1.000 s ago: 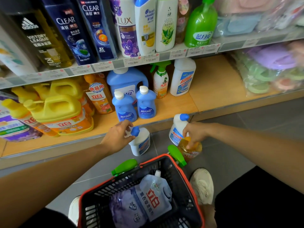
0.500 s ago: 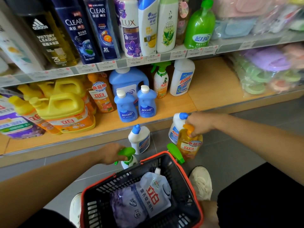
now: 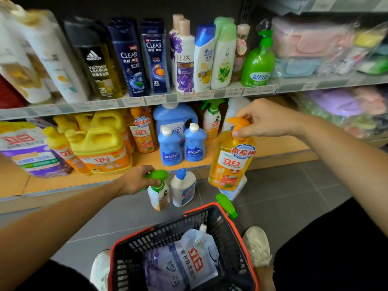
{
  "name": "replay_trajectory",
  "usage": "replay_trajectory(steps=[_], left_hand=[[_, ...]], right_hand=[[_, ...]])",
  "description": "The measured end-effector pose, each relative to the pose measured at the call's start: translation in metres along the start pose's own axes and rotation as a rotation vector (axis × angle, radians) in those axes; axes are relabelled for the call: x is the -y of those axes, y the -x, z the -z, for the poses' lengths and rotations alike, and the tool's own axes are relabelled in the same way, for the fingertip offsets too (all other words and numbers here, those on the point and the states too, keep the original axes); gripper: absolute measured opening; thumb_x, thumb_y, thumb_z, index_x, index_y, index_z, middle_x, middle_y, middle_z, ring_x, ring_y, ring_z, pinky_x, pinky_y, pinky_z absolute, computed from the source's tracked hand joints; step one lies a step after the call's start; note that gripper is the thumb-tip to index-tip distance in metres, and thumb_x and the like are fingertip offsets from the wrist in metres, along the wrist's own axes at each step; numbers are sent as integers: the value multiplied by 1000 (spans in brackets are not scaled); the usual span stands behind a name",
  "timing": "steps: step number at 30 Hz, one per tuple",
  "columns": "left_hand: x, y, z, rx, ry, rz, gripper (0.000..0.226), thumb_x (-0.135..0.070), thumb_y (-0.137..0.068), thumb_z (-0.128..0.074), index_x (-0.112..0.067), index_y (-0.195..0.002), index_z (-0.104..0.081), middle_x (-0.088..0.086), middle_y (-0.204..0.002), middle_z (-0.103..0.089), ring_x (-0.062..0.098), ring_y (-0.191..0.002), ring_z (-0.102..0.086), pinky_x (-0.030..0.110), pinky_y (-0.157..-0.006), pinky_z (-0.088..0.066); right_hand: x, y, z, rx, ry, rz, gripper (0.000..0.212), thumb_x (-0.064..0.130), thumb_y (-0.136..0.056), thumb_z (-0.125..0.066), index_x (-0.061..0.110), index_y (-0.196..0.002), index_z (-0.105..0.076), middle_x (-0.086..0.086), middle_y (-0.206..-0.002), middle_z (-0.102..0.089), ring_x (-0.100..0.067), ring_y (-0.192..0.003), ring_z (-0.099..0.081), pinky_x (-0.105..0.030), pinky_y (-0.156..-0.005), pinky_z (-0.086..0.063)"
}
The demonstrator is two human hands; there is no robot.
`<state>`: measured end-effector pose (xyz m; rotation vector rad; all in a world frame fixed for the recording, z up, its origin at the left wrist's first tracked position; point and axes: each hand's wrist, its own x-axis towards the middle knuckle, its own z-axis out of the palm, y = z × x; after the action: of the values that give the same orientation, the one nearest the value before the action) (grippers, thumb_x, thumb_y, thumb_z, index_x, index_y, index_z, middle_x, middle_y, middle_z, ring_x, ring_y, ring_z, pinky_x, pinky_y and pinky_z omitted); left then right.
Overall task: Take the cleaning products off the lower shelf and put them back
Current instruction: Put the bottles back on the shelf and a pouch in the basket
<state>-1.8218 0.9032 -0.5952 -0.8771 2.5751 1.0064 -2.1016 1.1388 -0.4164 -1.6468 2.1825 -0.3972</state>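
Observation:
My right hand [image 3: 266, 118] pinches the orange pump top of a yellow dish soap bottle [image 3: 231, 162], which hangs in the air in front of the lower shelf [image 3: 279, 145]. My left hand [image 3: 136, 179] grips the green trigger of a white spray bottle [image 3: 159, 195] at floor level. Beside it on the floor stands a white bottle with a blue cap [image 3: 183, 190]. Another white bottle [image 3: 236, 191] is mostly hidden behind the soap bottle. A further green spray trigger [image 3: 226, 205] pokes out by the basket's corner.
A black basket with an orange rim [image 3: 237, 225] sits between my shoes, holding a purple and white refill pouch [image 3: 184, 263]. The lower shelf carries yellow jugs [image 3: 98, 148], two small blue bottles [image 3: 181, 144] and a refill bag [image 3: 31, 152]. Shampoo bottles [image 3: 155, 57] fill the shelf above.
My right hand has lifted the yellow soap bottle up by its pump, away from the white bottle. My left hand left the blue-capped bottle and took the green spray trigger.

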Motion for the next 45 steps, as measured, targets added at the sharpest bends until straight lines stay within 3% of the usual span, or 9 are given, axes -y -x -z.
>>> replay_trajectory(steps=[4, 10, 13, 21, 25, 30, 36, 42, 45], left_hand=[[-3, 27, 28, -85, 103, 14, 13, -34, -91, -73, -26, -101, -67, -1, -92, -70, 16, -87, -65, 28, -70, -50], [11, 73, 61, -164, 113, 97, 25, -36, -89, -75, -20, -107, -68, 3, -99, -72, 21, -92, -66, 44, -83, -57], [28, 93, 69, -256, 214, 113, 22, -31, -89, -75, -20, -107, -68, 1, -102, -71, 18, -91, -67, 33, -73, -58], [62, 113, 81, -462, 362, 171, 26, -30, -86, -78, -15, -105, -69, 4, -95, -70, 23, -88, -64, 39, -78, -53], [71, 112, 83, -465, 341, 177, 29, -33, -85, -79, -16, -106, -69, 6, -99, -71, 25, -95, -66, 48, -88, -56], [76, 106, 84, -454, 355, 171, 35, -35, -85, -79, -15, -112, -69, 4, -105, -71, 22, -97, -66, 49, -91, -56], [63, 99, 87, -383, 338, 86, 21, -35, -88, -76, -19, -100, -69, -5, -91, -69, 11, -85, -64, 24, -65, -49], [29, 98, 97, -302, 452, -36, 29, -34, -87, -76, -9, -100, -72, 12, -88, -71, 17, -77, -62, 31, -68, -48], [7, 93, 98, -261, 495, -98, 23, -35, -86, -77, -15, -96, -73, 0, -81, -71, 7, -73, -64, 22, -64, -50]], right_hand=[[32, -26, 9, -88, -151, 104, 40, 32, -85, -76, -6, -79, -65, -27, -78, -66, -37, -70, -63, -45, -64, -51], [81, -82, -8, -166, -236, 191, 41, 31, -85, -77, -4, -72, -59, -20, -64, -53, -14, -59, -49, -32, -59, -39], [103, -113, -33, -150, -126, 229, 38, 33, -86, -76, 9, -64, -56, -3, -58, -49, -12, -54, -45, -34, -58, -36], [127, -184, -110, -140, 92, 211, 24, 34, -84, -76, 11, -89, -70, -6, -87, -68, -22, -80, -62, -39, -71, -51], [136, -207, -142, -113, 186, 135, 26, 40, -86, -73, 20, -79, -58, -8, -93, -64, -32, -94, -60, -40, -76, -49], [137, -221, -153, -169, 134, 68, 30, 40, -86, -75, 11, -94, -68, -11, -100, -67, -32, -97, -61, -40, -77, -49], [117, -191, -143, -64, 0, 93, 50, 30, -83, -80, 19, -128, -62, -5, -106, -72, -23, -98, -65, -35, -84, -49], [121, -134, -139, 79, -340, 167, 60, 26, -80, -83, 14, -134, -60, -5, -118, -69, -10, -86, -72, -30, -85, -59], [131, -117, -133, 29, -409, 214, 62, 26, -78, -85, 17, -134, -60, -2, -118, -69, -12, -89, -72, -29, -84, -59]])
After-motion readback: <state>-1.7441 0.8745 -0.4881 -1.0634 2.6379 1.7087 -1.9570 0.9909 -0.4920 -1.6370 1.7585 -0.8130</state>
